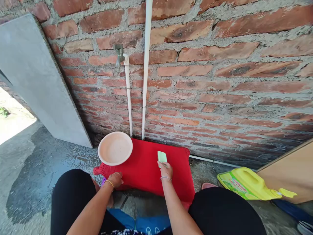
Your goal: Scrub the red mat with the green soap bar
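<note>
Arms (92,205) outstretched; right hand (165,169) clamped on green brush (161,157); left hand (115,180) curled, grip unclear.

Head view, forward (and down)

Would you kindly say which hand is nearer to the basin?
Left: the left hand is close in front of the basin; the right hand is farther to the right.

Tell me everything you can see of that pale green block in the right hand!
The small pale green, roughly rectangular block looks like plastic, perhaps a scrubbing brush; its underside is hidden. Its far end points toward the red brick wall; its near end is in the grip of the right hand. It is over the bright red cloth; contact is unclear.
</note>
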{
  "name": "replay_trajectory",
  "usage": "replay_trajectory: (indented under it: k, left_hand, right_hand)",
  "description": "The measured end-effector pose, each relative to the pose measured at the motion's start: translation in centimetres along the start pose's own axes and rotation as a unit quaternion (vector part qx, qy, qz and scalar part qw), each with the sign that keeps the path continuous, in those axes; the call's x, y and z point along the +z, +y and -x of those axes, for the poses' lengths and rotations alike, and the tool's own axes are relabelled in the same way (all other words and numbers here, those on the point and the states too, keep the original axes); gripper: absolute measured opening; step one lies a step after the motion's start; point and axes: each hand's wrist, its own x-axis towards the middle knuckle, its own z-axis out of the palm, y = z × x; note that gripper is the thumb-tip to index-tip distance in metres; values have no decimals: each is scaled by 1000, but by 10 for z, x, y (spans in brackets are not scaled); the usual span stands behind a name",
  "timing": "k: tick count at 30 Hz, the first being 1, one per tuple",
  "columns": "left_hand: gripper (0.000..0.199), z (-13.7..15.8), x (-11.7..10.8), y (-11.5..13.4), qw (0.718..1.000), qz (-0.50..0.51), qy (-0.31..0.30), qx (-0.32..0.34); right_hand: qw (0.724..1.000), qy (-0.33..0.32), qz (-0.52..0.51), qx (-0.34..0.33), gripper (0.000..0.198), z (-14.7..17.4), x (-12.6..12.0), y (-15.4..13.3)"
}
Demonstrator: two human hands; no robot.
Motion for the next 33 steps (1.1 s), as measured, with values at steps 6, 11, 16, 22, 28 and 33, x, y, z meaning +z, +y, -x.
replay_trajectory:
  k: [6, 11, 16, 22, 28, 33]
  left_hand:
    - [35, -9, -3, 14, 1000, 3, 5, 23]
    - [50, -16, -10, 37, 992, 44, 87, 81]
    - [99, -14, -10, 66, 976, 70, 50, 198]
    - [106, -9, 13, 98, 970, 11, -34, 239]
    - [84, -19, 23, 110, 974, 10, 20, 227]
    - [69, -30, 15, 106, 987, 38, 131, 88]
  right_hand:
    - [995, -88, 54, -3, 42, 6, -14, 5]
    - [864, -435, 210, -139, 40, 44, -10, -22]
    - [803, -509, 276, -144, 42, 48, -39, -45]
    - [803, -525, 242, -148, 38, 48, -59, -47]
    - [835, -505, 187, -111, 45, 39, -64, -32]
    - [988, -152, -14, 35, 25, 2, -81, -1]
